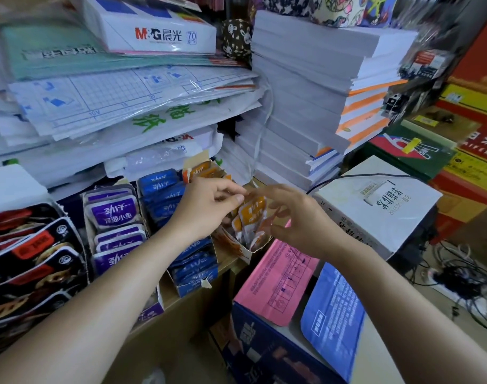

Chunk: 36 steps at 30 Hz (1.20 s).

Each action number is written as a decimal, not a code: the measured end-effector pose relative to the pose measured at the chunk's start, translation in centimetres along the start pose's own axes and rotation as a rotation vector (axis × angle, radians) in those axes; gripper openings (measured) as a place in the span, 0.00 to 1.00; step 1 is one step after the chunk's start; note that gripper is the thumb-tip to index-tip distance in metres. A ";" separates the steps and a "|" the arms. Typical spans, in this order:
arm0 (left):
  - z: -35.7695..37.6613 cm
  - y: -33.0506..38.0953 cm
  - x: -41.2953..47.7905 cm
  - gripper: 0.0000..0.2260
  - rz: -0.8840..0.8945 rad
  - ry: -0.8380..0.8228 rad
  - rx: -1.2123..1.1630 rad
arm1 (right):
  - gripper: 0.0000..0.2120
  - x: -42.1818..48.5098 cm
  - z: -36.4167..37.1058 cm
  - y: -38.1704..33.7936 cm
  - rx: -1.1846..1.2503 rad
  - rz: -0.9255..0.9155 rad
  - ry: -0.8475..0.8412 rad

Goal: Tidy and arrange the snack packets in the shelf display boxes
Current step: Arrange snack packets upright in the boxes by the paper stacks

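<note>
Orange snack packets [252, 217] stand upright in the rightmost display box [247, 252] on the shelf. My left hand [206, 206] reaches over that box and pinches the top of an orange packet between thumb and fingers. My right hand [295, 217] hovers just right of the same packets with fingers spread and loosely bent, holding nothing. More orange packets [200, 170] lie at the back of the box. Blue packets [164, 189] fill the box to the left, purple packets [115, 214] the one beyond, and black packets [29, 259] sit at far left.
Stacks of paper reams [300, 106] and plastic-wrapped sheets [112, 101] tower behind the boxes. A white carton [380, 206] stands to the right. A pink pack [275, 281] and a blue pack [331, 314] lie on a dark box below. Cables [463, 281] tangle on the floor at right.
</note>
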<state>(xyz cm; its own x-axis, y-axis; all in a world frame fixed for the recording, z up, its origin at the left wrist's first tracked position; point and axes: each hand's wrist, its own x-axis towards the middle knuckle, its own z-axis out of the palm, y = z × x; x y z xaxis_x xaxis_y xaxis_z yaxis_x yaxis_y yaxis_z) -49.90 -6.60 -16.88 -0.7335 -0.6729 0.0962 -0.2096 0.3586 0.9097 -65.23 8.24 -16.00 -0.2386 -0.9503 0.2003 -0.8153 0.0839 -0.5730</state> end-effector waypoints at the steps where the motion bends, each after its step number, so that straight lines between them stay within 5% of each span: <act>1: -0.1 0.1 -0.1 0.08 -0.015 -0.033 0.004 | 0.34 -0.1 0.1 0.0 -0.016 -0.012 -0.009; 6: -1.1 1.5 -0.4 0.13 -0.109 -0.241 -0.139 | 0.31 -0.6 -0.4 0.4 -0.102 -0.059 0.003; 10: -2.6 1.5 0.0 0.12 -0.079 -0.112 -0.086 | 0.21 -0.7 -0.4 0.4 -0.171 -0.081 -0.021; 14: -3.8 0.4 0.0 0.09 0.151 0.169 0.428 | 0.16 -0.9 -0.5 0.2 -0.107 -0.023 -0.019; 21: -1.6 0.6 -1.1 0.20 0.145 0.050 1.108 | 0.17 -0.7 -0.2 0.7 -0.026 0.009 -0.036; 27: -1.2 0.6 -0.8 0.20 0.096 0.017 0.692 | 0.21 -0.6 -0.1 1.0 -0.034 -0.035 -0.007; 32: -1.4 0.6 -1.3 0.17 0.106 -0.271 0.497 | 0.41 -0.9 -0.2 0.8 -0.175 -0.127 -0.065; 36: -2.3 0.8 -1.2 0.21 0.030 -0.366 0.239 | 0.34 -1.3 -0.2 0.8 -0.249 -0.139 -0.082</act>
<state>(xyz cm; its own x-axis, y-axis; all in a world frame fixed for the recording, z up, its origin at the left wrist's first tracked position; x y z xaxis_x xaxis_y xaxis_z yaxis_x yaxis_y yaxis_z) -47.70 -6.98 -15.38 -0.9135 -0.4012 -0.0674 -0.2966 0.5435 0.7853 -65.64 9.63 -16.57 -0.0806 -0.9779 0.1930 -0.9438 0.0126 -0.3302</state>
